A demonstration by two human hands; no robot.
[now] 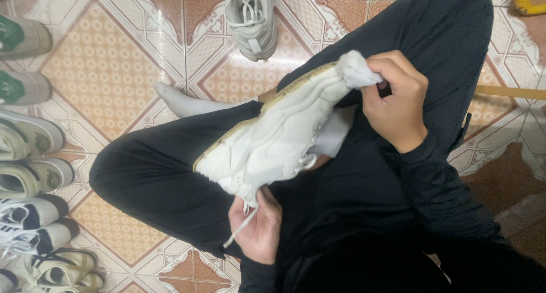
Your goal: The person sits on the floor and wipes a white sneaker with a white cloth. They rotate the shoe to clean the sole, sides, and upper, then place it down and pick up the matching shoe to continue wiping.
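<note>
1. The person sits cross-legged on a glossy tiled floor (pixel 114 65) patterned in orange, cream and brown, wearing black trousers (pixel 159 173) and black sleeves.
2. A white chunky sneaker with a tan-edged sole (pixel 273 136) lies tilted across the lap, one end high toward the right hand, the other low toward the left hand, sole edge facing away from the body.
3. Right hand (pixel 395 102): fingers curled closed, pinching a small white cloth (pixel 355 70) against the upper end of the sneaker.
4. Left hand (pixel 256 227): partly closed below the lower end of the sneaker, fingers touching it; a white shoelace (pixel 242 225) hangs down across the palm. Whether the fingers grip the lace cannot be told.
5. A foot in a grey sock (pixel 187 102) pokes out from behind the sneaker, resting on the floor.
6. A grey laced sneaker (pixel 251 20) stands on the floor at its top edge, well apart from the lap.
7. Along the floor's left edge runs a row of shoes (pixel 28 173): green-and-beige pairs above, cream ones in the middle, black-and-white and strapped ones toward the bottom-left corner.
8. A yellow object (pixel 532 1) shows in the top-right corner, too cropped to identify.
</note>
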